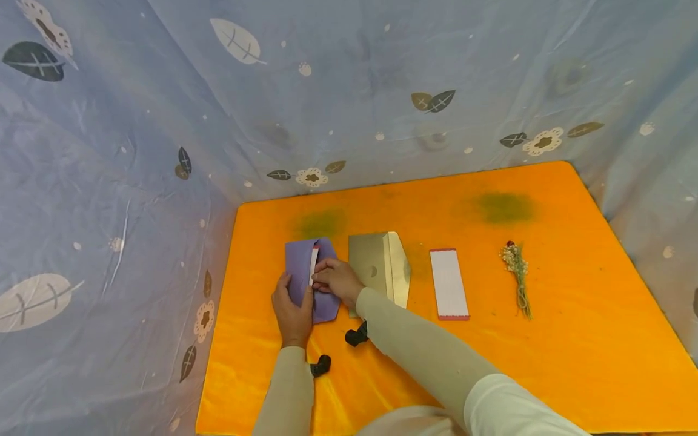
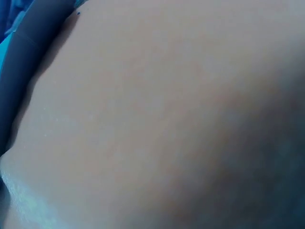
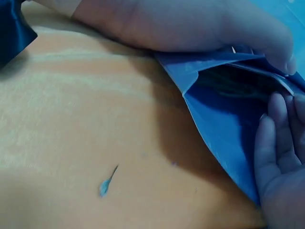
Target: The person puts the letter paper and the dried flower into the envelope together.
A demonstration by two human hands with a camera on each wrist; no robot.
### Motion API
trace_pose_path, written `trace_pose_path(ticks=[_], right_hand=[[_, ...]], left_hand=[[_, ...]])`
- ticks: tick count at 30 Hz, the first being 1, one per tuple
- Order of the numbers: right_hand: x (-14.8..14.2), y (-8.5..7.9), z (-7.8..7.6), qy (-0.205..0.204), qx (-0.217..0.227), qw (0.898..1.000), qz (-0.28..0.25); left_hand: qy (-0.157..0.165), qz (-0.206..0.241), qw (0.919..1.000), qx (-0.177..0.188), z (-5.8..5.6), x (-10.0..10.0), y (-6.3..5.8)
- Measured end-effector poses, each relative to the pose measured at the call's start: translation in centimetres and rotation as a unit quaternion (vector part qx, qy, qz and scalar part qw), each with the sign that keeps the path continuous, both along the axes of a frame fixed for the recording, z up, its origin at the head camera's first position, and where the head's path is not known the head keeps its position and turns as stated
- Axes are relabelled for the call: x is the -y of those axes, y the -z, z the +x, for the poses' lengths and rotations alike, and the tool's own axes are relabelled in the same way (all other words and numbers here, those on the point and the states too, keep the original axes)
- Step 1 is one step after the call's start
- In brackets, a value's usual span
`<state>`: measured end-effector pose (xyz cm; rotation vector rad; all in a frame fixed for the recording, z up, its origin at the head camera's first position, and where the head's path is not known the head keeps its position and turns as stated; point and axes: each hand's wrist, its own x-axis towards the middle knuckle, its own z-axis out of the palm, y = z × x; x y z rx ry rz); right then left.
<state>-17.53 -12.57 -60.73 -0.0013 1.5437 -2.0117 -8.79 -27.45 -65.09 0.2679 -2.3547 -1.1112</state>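
Note:
On the left part of the orange cloth lies a purple envelope (image 1: 297,257), its flap turned to the right. My left hand (image 1: 292,312) grips its left side, thumb at the mouth. A white card (image 1: 314,261) with a red end stands partly in the mouth, and my right hand (image 1: 338,281) pinches its edge. The right wrist view shows the envelope (image 3: 224,129) as blue, its mouth gaping, with greenish stems dimly visible inside. There my right fingers (image 3: 281,138) lie at the mouth, across from the left thumb. Blurred skin fills most of the left wrist view.
A gold envelope (image 1: 368,251) with its flap open lies right of the purple one, partly under the right forearm. Further right are a white card (image 1: 449,284) with red ends and a dried flower bunch (image 1: 515,266). A tiny sprig (image 3: 105,187) lies on the cloth (image 1: 567,339).

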Motion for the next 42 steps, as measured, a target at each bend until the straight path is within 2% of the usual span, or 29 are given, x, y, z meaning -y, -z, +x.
trace_pose_path(ticks=[7,15,20,25,31,35,42], right_hand=[[1.0,-0.5,0.0,-0.019,-0.052,0.998,0.018],[1.7,-0.4,-0.1,0.005,-0.046,0.997,0.065],[1.8,-0.2,-0.2,0.014,-0.012,0.997,0.075],[1.5,0.2,-0.2,0.014,0.025,0.998,0.055],[0.4,0.9,-0.4,0.010,0.053,0.999,-0.002],[-0.6,1.0,0.1,0.012,0.054,0.998,-0.032],[-1.6,0.5,1.4,0.055,0.047,0.996,-0.049]], left_hand=[[0.003,0.008,0.9999,-0.006,-0.1,-0.1,-0.1],[0.007,0.006,0.9999,-0.009,-0.2,0.1,0.0],[0.007,-0.004,0.9999,-0.011,-0.1,0.2,0.2],[0.012,-0.012,0.9998,-0.013,-0.1,0.1,0.2],[0.014,-0.021,0.9997,-0.004,-0.2,0.0,0.3],[0.014,-0.030,0.9995,-0.002,-0.2,-0.1,0.4],[0.009,-0.064,0.9979,-0.010,-0.4,-0.1,0.4]])
